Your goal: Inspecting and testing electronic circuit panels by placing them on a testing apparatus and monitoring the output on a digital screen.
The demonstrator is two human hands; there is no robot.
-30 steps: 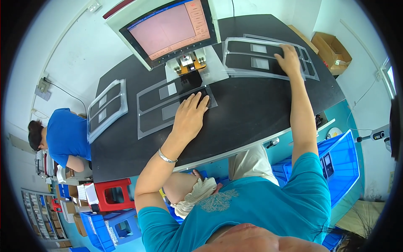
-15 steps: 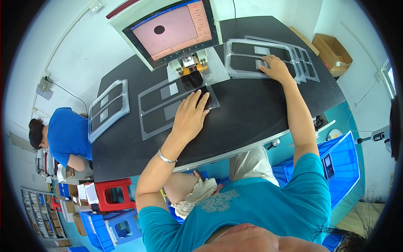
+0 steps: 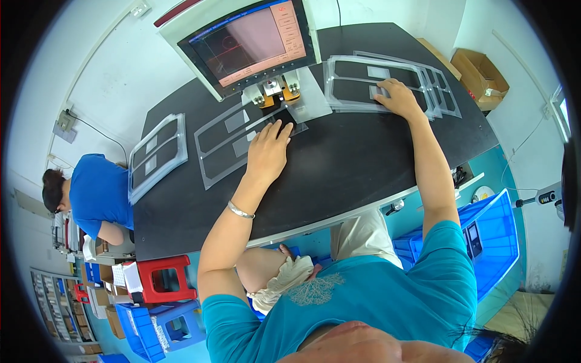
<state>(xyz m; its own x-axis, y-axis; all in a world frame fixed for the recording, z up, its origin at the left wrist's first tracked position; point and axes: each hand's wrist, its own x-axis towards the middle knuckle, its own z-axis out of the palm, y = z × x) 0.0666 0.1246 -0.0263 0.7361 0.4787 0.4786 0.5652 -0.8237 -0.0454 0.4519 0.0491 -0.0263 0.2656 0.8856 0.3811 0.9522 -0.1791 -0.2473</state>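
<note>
Clear plastic forms the sheet (image 3: 225,140) on the black table (image 3: 339,175) in our head view. Our left hand (image 3: 268,154) lies flat on its right part, fingers stretched and slightly apart, hiding what is beneath; near the machine (image 3: 273,86), the sheet's far edge is hard to make out. Our right hand (image 3: 398,98) covers part of the right stack (image 3: 379,72); whether it pinches anything, we cannot tell. Behind the sheet, the monitor (image 3: 248,45) is cut off at the top. Another stack (image 3: 151,164) lies left, beside a co-worker (image 3: 100,190).

an open cardboard box (image 3: 470,74) sits at two o'clock. a red stool (image 3: 166,264) stands at eight, a blue-shirted co-worker (image 3: 100,190) at nine.
</note>
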